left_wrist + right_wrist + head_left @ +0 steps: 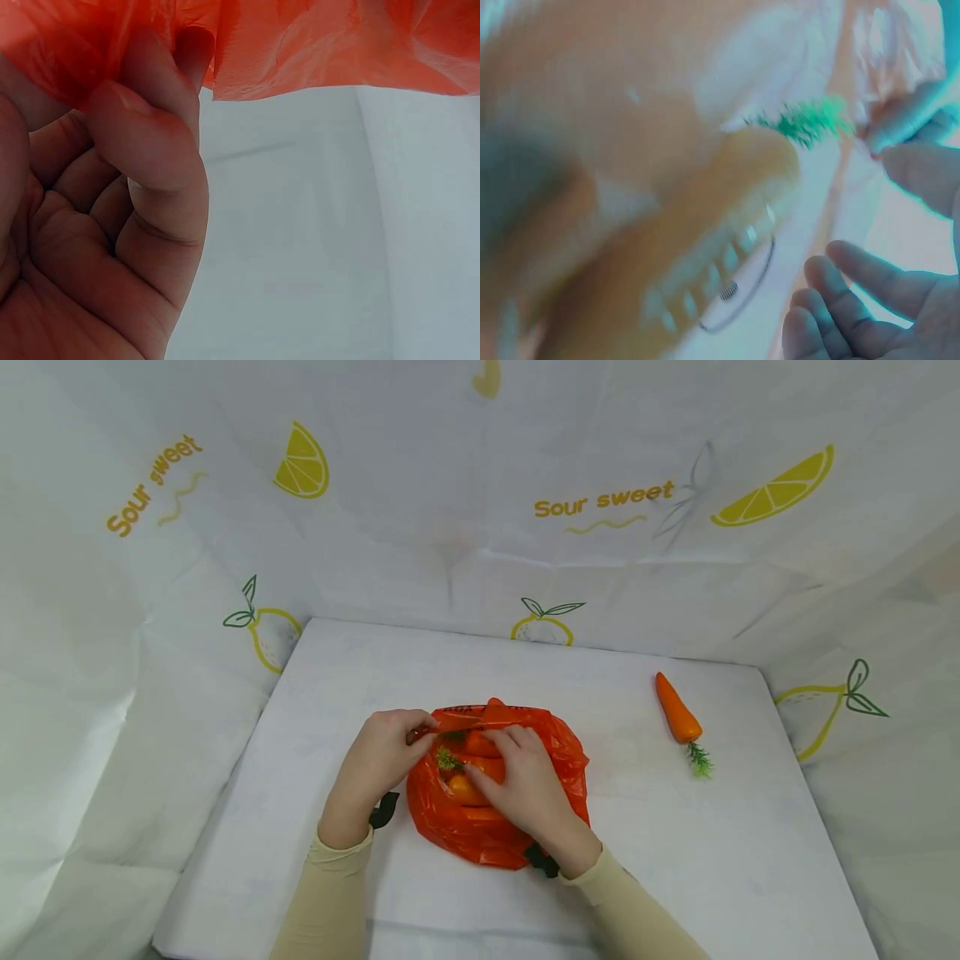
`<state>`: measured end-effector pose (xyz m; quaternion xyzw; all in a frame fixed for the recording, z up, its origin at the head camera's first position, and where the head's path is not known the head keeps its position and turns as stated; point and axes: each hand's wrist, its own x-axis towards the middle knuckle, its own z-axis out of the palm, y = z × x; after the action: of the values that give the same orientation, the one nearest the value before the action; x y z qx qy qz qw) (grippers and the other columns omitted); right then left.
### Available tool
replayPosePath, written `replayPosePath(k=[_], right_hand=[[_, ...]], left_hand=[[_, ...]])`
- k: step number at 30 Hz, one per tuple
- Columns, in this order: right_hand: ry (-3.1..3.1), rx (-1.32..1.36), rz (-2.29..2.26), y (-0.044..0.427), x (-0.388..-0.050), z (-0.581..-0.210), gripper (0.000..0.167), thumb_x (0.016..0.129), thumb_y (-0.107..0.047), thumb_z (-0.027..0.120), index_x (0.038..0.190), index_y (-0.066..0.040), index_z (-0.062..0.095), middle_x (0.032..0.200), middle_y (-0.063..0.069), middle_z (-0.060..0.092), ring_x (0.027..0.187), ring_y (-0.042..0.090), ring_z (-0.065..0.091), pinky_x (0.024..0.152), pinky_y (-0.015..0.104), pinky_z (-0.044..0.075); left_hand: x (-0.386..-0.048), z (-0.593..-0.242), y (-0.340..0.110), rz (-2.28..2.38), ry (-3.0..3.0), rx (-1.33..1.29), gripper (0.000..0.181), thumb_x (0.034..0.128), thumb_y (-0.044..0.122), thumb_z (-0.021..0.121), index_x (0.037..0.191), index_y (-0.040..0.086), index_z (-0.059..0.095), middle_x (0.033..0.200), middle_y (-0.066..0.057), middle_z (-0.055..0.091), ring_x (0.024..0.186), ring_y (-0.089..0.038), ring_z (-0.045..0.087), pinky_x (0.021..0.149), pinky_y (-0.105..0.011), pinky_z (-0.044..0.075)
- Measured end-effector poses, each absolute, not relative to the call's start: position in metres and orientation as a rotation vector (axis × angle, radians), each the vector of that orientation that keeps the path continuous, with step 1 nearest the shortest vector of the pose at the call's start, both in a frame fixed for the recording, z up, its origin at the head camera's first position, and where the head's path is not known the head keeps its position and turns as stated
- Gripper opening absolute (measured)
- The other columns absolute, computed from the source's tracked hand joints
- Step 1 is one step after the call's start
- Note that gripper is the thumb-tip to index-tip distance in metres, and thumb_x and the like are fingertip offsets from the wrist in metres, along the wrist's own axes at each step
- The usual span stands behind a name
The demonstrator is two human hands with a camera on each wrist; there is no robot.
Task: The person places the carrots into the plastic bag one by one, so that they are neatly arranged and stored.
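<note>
An orange-red plastic bag (487, 847) lies with its mouth open, and several toy carrots (491, 768) with green leafy tops are inside. My left hand (378, 752) pinches the bag's rim at the left between thumb and fingers; the left wrist view shows the film (315, 45) above its curled fingers. Over the bag's mouth, my right hand (528, 777) has its thumb and fingers spread apart among the carrots. In the right wrist view a large, blurred carrot (727, 225) with a green top (810, 120) is close to the camera.
One more toy carrot (677, 710) lies on the white table (637, 877), right of the bag, with its leafy end toward me. A pale sheet (420, 543) printed with lemons hangs behind the table and along its sides.
</note>
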<state>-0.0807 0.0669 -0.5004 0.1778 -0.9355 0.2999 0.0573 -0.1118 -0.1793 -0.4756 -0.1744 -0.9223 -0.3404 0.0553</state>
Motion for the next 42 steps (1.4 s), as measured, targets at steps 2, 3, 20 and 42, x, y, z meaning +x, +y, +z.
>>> replayPosePath(k=[2,3,20,42], right_hand=[[-2.813,0.528,0.958,0.073,-0.081,-0.496,0.056,0.096,-0.041,0.087,0.139,-0.008,0.072,0.130,0.007,0.072,0.123,0.026,0.063,0.106,0.048,0.060],[-2.797,0.522,0.978,0.076,-0.082,-0.494,0.055,0.096,-0.042,0.087,0.139,-0.010,0.072,0.132,0.007,0.072,0.124,0.026,0.063,0.107,0.049,0.060],[-2.511,0.332,1.065,0.150,-0.102,-0.472,0.042,0.098,-0.030,0.085,0.135,-0.013,0.077,0.136,0.009,0.076,0.128,0.033,0.067,0.105,0.059,0.056],[-2.475,-0.134,1.040,0.262,-0.149,-0.475,0.046,0.106,-0.035,0.072,0.144,-0.009,0.073,0.147,0.016,0.072,0.138,0.042,0.062,0.119,0.065,0.047]], left_hand=[[-0.112,-0.475,-0.179,-1.030,-2.800,-0.527,0.010,0.0982,0.010,0.086,0.108,0.011,0.086,0.099,-0.002,0.083,0.077,-0.013,0.064,0.072,-0.032,0.060],[-0.112,-0.475,-0.179,-1.030,-2.801,-0.525,0.010,0.0981,0.009,0.086,0.108,0.011,0.086,0.100,-0.002,0.083,0.078,-0.014,0.065,0.072,-0.032,0.060],[-0.112,-0.476,-0.180,-1.033,-2.816,-0.493,0.010,0.0985,0.009,0.085,0.108,0.012,0.085,0.103,-0.003,0.083,0.081,-0.015,0.067,0.075,-0.034,0.064],[-0.113,-0.478,-0.178,-1.047,-2.815,-0.505,0.009,0.0993,0.009,0.084,0.109,0.010,0.085,0.103,-0.002,0.083,0.080,-0.014,0.066,0.074,-0.031,0.063]])
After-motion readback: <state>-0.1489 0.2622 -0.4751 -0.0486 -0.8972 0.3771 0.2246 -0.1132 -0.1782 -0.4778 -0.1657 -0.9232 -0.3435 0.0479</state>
